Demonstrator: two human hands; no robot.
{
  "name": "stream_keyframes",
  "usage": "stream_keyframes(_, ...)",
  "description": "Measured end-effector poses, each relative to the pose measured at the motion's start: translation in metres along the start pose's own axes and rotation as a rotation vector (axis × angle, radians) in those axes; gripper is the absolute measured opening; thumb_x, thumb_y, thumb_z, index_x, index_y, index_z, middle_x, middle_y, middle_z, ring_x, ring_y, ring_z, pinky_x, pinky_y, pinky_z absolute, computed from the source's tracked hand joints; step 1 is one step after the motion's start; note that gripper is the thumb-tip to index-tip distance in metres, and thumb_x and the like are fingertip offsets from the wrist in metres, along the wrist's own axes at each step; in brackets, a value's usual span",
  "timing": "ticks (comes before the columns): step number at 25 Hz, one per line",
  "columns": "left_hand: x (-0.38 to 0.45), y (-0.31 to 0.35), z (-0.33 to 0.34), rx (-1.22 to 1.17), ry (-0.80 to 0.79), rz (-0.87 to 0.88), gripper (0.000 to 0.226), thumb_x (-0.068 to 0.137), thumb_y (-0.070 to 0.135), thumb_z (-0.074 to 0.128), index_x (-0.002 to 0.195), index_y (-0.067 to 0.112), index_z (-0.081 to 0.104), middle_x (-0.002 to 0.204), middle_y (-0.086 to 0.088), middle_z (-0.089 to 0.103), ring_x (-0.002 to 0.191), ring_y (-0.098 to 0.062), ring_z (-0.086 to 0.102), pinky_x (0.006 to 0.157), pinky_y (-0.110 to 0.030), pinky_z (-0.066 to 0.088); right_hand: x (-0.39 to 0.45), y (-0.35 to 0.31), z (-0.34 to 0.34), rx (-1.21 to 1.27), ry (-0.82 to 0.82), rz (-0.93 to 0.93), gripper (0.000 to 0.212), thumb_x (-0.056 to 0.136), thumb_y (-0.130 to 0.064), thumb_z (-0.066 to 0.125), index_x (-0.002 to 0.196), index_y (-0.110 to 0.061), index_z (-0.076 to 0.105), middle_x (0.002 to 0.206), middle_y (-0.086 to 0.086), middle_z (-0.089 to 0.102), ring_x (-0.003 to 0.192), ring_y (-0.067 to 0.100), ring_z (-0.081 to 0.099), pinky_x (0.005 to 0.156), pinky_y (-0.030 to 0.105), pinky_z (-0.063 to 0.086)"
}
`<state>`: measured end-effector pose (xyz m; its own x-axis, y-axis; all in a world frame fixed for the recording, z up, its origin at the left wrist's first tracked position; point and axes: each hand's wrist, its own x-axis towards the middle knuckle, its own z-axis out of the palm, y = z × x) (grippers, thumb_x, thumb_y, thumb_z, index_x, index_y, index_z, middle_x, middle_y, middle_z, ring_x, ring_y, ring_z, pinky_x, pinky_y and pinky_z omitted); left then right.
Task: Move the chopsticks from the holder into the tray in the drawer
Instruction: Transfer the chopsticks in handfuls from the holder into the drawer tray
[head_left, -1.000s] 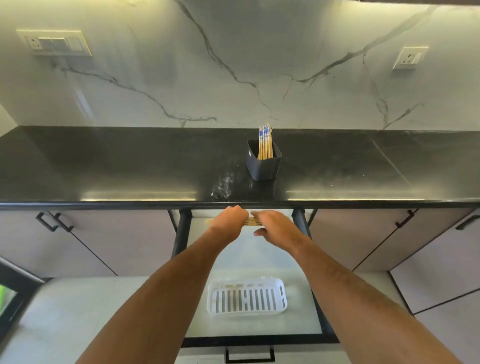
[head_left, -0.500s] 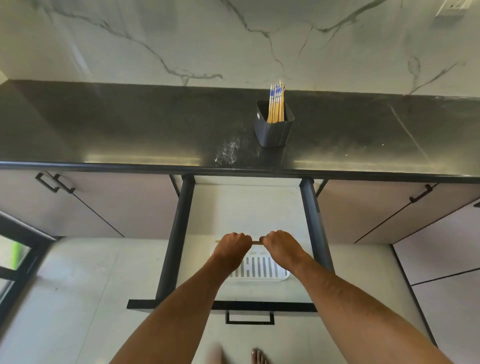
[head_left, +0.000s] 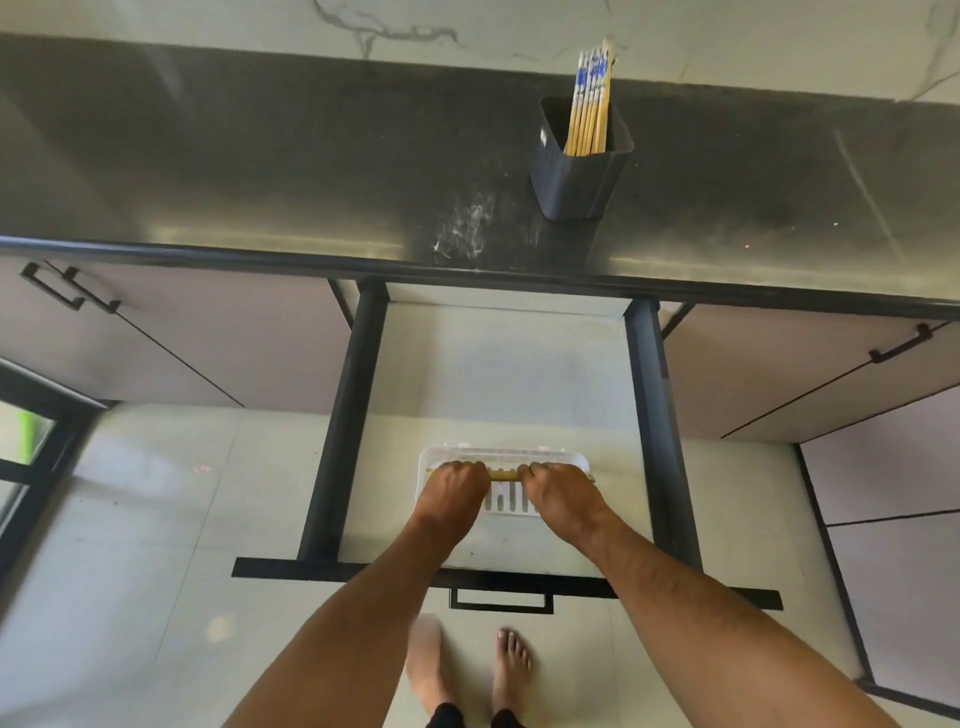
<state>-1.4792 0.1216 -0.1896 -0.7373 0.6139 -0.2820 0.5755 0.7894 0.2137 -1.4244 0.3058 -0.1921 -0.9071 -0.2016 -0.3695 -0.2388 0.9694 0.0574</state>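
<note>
My forearms (head_left: 691, 597) are bare, no sleeves, watch or rings showing. Below my hands, my feet (head_left: 511, 670) are bare under dark trouser cuffs (head_left: 447, 717).

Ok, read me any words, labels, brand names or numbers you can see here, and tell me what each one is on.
No text here can be read.
Holder: a small pale mark near its rim, too blurred to read.
Chopsticks in the holder: blue pattern at the tops, no legible letters.
White tray and drawer: no markings visible.
</note>
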Motion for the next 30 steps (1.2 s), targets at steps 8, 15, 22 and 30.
stream_keyframes(8, 0.013, -0.014, 0.015, 0.015, -0.041, 0.024, 0.016, 0.091, -0.002, 0.059, 0.099, 0.007, 0.068, 0.094, -0.010, 0.072, 0.085, -0.027, 0.070, 0.075, -0.037, 0.058, 0.015, -0.003, 0.014, 0.041, 0.019, -0.036, 0.027, 0.095, 0.000, 0.050, 0.118, -0.006, 0.060, 0.108, 0.013, 0.070, 0.094, 0.029, 0.070, 0.080, 0.040, 0.059)
stream_keyframes(15, 0.015, -0.020, 0.020, 0.032, -0.048, 0.023, 0.030, 0.074, -0.006, 0.072, 0.100, 0.008, 0.067, 0.095, -0.009, 0.071, 0.085, -0.027, 0.069, 0.074, -0.035, 0.057, 0.018, 0.002, 0.015, 0.121, 0.030, 0.004, 0.022, 0.084, 0.004, 0.058, 0.102, -0.006, 0.068, 0.099, 0.013, 0.071, 0.091, 0.028, 0.069, 0.072, 0.039, 0.060)
stream_keyframes(22, 0.012, -0.018, 0.017, 0.014, -0.022, -0.019, 0.029, 0.078, -0.006, 0.073, 0.103, 0.008, 0.073, 0.102, -0.009, 0.070, 0.093, -0.023, 0.068, 0.081, -0.034, 0.059, 0.018, 0.001, 0.009, 0.120, -0.009, 0.067, 0.023, 0.088, 0.005, 0.057, 0.101, -0.007, 0.071, 0.106, 0.012, 0.071, 0.098, 0.026, 0.070, 0.080, 0.036, 0.059)
stream_keyframes(30, 0.010, -0.019, 0.014, -0.041, 0.005, -0.023, 0.022, 0.087, -0.006, 0.057, 0.099, 0.006, 0.072, 0.098, -0.011, 0.072, 0.088, -0.026, 0.068, 0.074, -0.032, 0.053, 0.022, 0.001, 0.020, 0.103, -0.147, 0.201, 0.027, 0.074, 0.007, 0.066, 0.075, -0.020, 0.071, 0.073, -0.002, 0.069, 0.066, 0.022, 0.067, 0.068, 0.034, 0.058)
